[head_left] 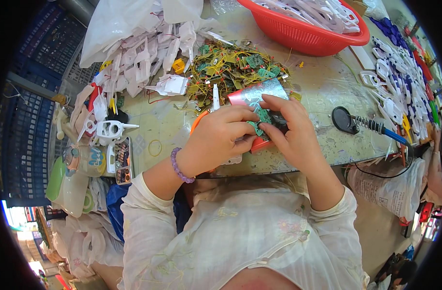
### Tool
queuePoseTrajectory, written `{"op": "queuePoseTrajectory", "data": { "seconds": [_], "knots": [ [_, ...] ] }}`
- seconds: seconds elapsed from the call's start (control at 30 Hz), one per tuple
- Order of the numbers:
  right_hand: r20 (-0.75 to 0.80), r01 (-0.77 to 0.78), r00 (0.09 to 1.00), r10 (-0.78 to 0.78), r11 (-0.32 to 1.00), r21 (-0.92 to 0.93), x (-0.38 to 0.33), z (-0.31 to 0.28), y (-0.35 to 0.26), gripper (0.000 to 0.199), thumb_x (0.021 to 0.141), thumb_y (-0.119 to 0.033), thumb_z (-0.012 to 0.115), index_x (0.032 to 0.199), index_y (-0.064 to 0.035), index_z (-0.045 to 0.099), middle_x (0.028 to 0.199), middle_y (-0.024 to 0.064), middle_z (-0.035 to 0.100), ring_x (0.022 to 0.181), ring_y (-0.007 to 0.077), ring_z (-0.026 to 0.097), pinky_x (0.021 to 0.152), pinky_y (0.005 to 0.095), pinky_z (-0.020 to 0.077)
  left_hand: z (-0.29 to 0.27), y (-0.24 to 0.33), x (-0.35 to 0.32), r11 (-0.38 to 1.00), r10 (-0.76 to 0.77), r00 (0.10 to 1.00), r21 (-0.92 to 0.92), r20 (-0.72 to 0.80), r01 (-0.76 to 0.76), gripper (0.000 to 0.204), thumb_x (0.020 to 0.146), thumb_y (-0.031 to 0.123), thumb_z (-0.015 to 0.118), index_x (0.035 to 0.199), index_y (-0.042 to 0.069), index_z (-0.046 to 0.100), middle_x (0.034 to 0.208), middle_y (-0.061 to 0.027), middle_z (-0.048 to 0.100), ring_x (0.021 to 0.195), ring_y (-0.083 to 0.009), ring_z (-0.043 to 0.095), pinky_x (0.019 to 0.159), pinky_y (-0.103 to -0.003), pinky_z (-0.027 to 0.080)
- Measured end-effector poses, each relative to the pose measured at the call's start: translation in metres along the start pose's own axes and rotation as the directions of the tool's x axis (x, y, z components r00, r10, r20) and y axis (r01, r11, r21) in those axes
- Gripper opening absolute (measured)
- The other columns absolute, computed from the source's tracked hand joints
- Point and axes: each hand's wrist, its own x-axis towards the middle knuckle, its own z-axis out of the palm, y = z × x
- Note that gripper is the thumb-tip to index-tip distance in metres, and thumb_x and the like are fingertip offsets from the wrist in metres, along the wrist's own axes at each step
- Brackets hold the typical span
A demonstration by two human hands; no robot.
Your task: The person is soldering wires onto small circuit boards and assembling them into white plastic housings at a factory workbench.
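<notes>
A small green circuit board (263, 115) is between my two hands at the table's near edge. My left hand (225, 135), below a purple bead bracelet, pinches its near left end. My right hand (292, 128) grips the board's right side between curled fingers and thumb; something dark beneath those fingers is partly hidden. Just beyond and under the hands lies a shiny silver and red piece (266, 90), its shape partly covered. A heap of circuit boards with yellow wires (230, 67) spreads directly behind it. A white narrow part (216, 96) stands out by my left hand.
White plastic housings (143, 60) are piled at the back left. A red basket (298, 36) holds more white parts at the back. To the right are a soldering iron holder (345, 120) with a blue-handled iron and white frames (387, 104). A phone (124, 159) lies left.
</notes>
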Motion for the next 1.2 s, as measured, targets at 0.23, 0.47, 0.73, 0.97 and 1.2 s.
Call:
{"op": "queuePoseTrajectory", "data": {
  "seconds": [0.23, 0.47, 0.73, 0.97, 1.2],
  "knots": [
    [-0.128, 0.157, 0.980, -0.154, 0.987, 0.018, -0.005, -0.005, 0.006, 0.026, 0.075, -0.009, 0.070, 0.100, -0.0077, 0.061, 0.104, 0.0090, 0.062, 0.100, 0.0300, 0.056, 0.098, 0.0494, 0.0367, 0.001, 0.002, -0.003, 0.993, -0.035, 0.999, 0.111, 0.034, 0.031, 0.010, 0.070, 0.009, 0.069, 0.079, 0.005, 0.067, 0.098, -0.0047, 0.066, 0.083, -0.0230, 0.064, 0.069, -0.034, 0.053],
    [-0.052, 0.219, 0.972, -0.229, 0.965, -0.147, -0.015, 0.001, -0.001, 0.018, 0.070, -0.011, 0.073, 0.084, -0.0080, 0.064, 0.103, 0.0066, 0.060, 0.103, 0.0302, 0.054, 0.097, 0.0526, 0.0369, 0.000, 0.002, -0.004, 0.995, -0.069, 0.997, 0.072, 0.022, 0.067, 0.011, 0.070, 0.009, 0.070, 0.080, 0.005, 0.068, 0.097, -0.0044, 0.067, 0.082, -0.0223, 0.065, 0.068, -0.033, 0.053],
    [-0.103, 0.221, 0.967, -0.231, 0.970, -0.105, -0.015, 0.012, 0.001, 0.020, 0.066, -0.009, 0.072, 0.084, -0.0064, 0.062, 0.103, 0.0077, 0.060, 0.104, 0.0324, 0.052, 0.092, 0.0489, 0.0401, 0.000, 0.004, -0.004, 0.994, -0.109, 0.994, -0.001, 0.022, 0.109, 0.013, 0.070, 0.008, 0.070, 0.082, 0.005, 0.068, 0.096, -0.0047, 0.067, 0.081, -0.0226, 0.065, 0.068, -0.032, 0.053],
    [-0.228, 0.156, 0.959, -0.169, 0.985, -0.075, -0.022, 0.005, -0.003, 0.016, 0.070, -0.004, 0.071, 0.083, -0.0057, 0.062, 0.103, 0.0098, 0.060, 0.103, 0.0325, 0.053, 0.090, 0.0439, 0.0430, 0.001, 0.001, -0.004, 0.998, -0.056, 0.998, 0.028, 0.015, 0.055, 0.011, 0.070, 0.008, 0.070, 0.081, 0.006, 0.067, 0.095, -0.0039, 0.067, 0.081, -0.0220, 0.065, 0.068, -0.033, 0.053],
    [-0.931, 0.051, 0.286, 0.228, 0.966, 0.253, -0.083, -0.070, 0.065, 0.012, 0.088, -0.005, 0.058, 0.096, -0.0011, 0.050, 0.090, 0.0061, 0.057, 0.077, 0.0119, 0.053, 0.069, 0.0226, 0.0429, 0.000, 0.002, -0.003, 0.999, -0.022, 0.999, 0.024, 0.025, 0.021, 0.013, 0.069, 0.003, 0.072, 0.080, 0.006, 0.066, 0.095, -0.0056, 0.067, 0.083, -0.0228, 0.066, 0.068, -0.033, 0.054]
  ]
}}
